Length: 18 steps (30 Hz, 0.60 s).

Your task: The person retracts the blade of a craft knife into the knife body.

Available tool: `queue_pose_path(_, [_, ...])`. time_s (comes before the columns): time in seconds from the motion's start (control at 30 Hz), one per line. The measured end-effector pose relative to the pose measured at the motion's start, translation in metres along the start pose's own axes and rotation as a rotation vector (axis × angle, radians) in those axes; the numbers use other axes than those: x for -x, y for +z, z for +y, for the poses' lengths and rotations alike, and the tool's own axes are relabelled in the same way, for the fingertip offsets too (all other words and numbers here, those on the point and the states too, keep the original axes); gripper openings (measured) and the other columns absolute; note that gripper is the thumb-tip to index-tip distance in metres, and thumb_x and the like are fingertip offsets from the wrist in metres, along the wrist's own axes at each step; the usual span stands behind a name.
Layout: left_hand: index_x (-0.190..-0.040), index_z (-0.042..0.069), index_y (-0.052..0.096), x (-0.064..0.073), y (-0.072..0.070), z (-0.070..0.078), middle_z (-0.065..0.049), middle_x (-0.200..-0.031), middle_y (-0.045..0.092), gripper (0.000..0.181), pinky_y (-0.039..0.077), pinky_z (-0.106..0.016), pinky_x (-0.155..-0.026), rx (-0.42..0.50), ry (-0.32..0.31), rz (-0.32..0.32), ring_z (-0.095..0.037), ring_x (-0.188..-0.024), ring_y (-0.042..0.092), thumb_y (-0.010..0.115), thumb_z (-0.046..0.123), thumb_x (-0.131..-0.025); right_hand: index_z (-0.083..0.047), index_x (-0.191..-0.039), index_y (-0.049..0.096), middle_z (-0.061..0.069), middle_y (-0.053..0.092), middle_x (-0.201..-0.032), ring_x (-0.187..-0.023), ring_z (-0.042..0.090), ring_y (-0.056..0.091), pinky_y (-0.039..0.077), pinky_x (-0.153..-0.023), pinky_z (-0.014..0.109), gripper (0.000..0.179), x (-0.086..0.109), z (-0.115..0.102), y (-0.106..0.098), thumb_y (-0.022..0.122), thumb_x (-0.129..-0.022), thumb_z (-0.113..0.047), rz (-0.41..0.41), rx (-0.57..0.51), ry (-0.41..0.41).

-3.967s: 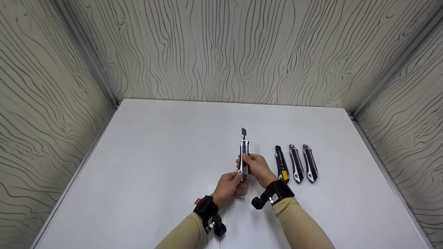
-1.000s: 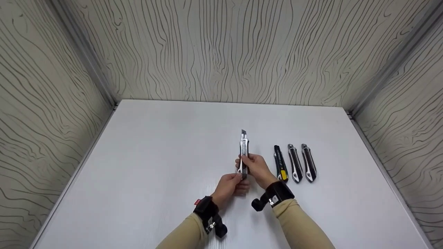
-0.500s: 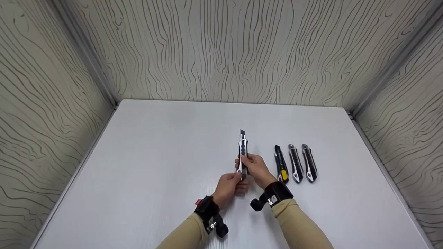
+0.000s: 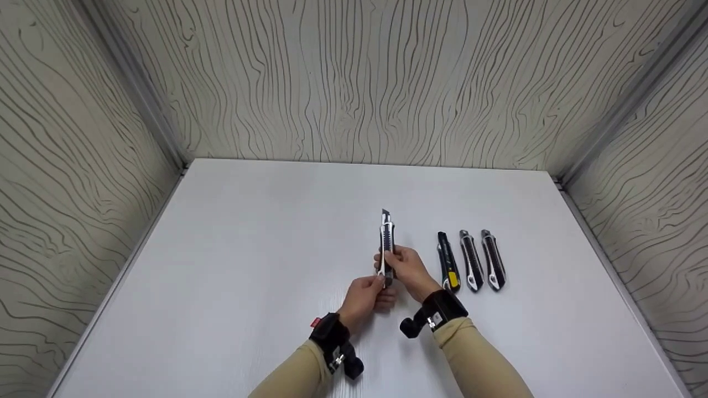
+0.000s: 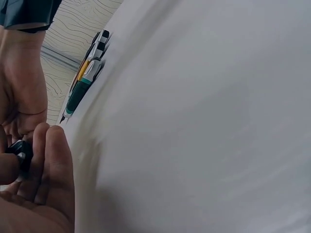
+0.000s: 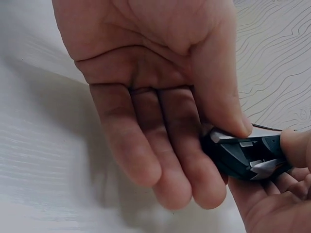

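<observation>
Both hands hold a silver-and-black utility knife [image 4: 387, 237] above the table, its handle toward the person and its blade pointing away, with a short length of blade out. My right hand [image 4: 410, 269] grips the handle's middle, thumb on top along the slider track. Lower down, my left hand [image 4: 361, 299] pinches the butt end between thumb and fingers. In the right wrist view the dark end of the utility knife [image 6: 248, 155] shows between the two hands. The left wrist view catches only a small part of that knife [image 5: 20, 153], mostly hidden by fingers.
On the white table [image 4: 249, 232], right of the hands, lie three more utility knives side by side: one black with a yellow part [image 4: 449, 264] and two silver-and-black knives, a nearer one [image 4: 472, 261] and an outer one [image 4: 493, 261]. Wood-grain panels [image 4: 354, 83] enclose the table.
The held knife and both hands have shifted slightly left. Slightly less blade shows than four seconds ago, and the right thumb sits a little lower. The three lying knives stay put.
</observation>
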<state>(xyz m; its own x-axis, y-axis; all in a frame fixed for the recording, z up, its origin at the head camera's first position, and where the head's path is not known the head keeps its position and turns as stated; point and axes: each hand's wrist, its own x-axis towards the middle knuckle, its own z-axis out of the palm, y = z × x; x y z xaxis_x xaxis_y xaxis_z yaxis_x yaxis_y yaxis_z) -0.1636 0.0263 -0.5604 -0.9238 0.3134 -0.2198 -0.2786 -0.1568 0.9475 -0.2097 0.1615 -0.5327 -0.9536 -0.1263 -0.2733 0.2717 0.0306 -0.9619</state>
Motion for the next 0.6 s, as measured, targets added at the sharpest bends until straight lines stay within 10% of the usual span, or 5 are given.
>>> queue_pose_path(0.6, [-0.106,-0.015,0.061,-0.0005,-0.0009,0.0039,-0.014,-0.084,0.071,0.036,0.061,-0.033,-0.067,-0.017,-0.021,0.040,-0.013,-0.069,0.066,0.043,0.016,-0.104,0.009,-0.131,0.048,0.024,0.064,-0.119,-0.097,0.016,0.066,0.055,-0.089,0.029,0.033,-0.0012,0.0008,-0.0005,0.045,-0.102,-0.007,-0.025,0.025,-0.032])
